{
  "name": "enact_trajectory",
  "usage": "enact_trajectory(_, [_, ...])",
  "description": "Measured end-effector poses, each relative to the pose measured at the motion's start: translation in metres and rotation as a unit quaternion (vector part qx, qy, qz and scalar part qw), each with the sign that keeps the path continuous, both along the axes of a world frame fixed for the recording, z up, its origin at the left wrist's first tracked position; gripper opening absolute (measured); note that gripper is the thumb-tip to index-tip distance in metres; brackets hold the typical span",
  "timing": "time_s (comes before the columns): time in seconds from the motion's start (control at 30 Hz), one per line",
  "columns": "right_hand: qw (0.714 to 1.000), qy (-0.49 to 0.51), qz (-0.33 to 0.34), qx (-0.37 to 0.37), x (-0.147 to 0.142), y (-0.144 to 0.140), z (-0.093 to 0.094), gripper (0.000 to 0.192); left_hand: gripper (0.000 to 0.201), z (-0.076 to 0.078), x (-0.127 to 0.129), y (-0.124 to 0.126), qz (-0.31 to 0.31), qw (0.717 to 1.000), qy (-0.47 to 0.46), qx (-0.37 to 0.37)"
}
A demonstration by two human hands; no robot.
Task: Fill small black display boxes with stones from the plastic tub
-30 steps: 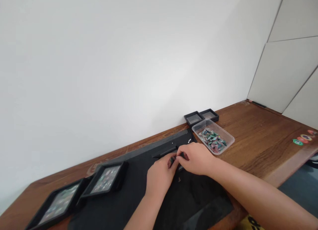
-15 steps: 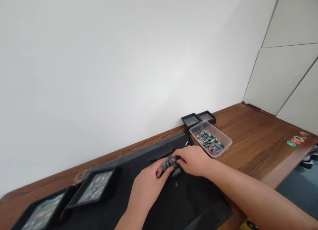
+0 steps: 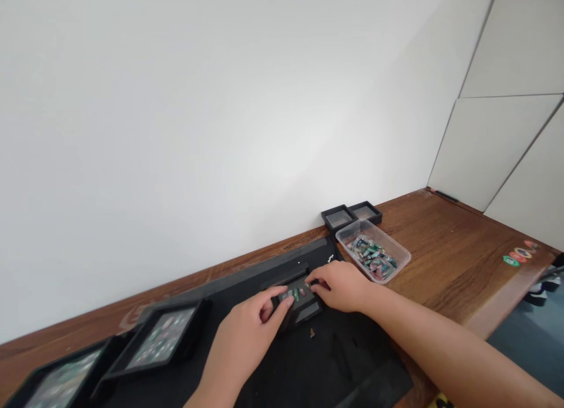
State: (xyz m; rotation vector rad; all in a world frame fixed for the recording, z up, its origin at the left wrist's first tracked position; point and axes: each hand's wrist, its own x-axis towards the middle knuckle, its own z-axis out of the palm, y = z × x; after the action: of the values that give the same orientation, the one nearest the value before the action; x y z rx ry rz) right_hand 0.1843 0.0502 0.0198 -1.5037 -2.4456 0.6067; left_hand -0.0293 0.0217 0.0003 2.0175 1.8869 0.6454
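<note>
Your left hand (image 3: 249, 331) and right hand (image 3: 341, 285) meet over a small black display case (image 3: 298, 299) that lies on the black mat (image 3: 308, 367) in front of you. The left hand's fingers curl around the case's near-left edge, holding it; the right hand's fingertips press on its far-right side. Green and reddish pieces show through the case's clear top. A tiny piece (image 3: 312, 333) lies loose on the mat just beside the case.

To your right on the wooden desk (image 3: 449, 267), a clear plastic tub (image 3: 372, 258) holds a heap of the same colourful pieces. Behind it, two black square cases (image 3: 351, 215) sit side by side. At your left, two larger black cases (image 3: 106, 364) show mottled green contents.
</note>
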Motion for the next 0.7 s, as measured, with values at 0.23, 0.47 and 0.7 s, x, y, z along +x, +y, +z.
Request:
enact_trajectory(0.23, [0.999,-0.011,-0.038,-0.002,-0.003,-0.001,0.003,0.023,0.037,0.01,-0.003,0.0,0.01,0.998,0.042,-0.048])
enact_trajectory(0.47, [0.999,-0.014,-0.038,-0.006,-0.006,-0.001,0.002,0.024,0.038,0.006,-0.007,0.0,-0.005,0.995,0.052,-0.081])
enact_trajectory(0.7, [0.998,-0.02,-0.052,-0.015,-0.015,-0.004,-0.003,0.02,0.043,0.008,-0.007,0.004,-0.003,0.989,0.071,-0.132])
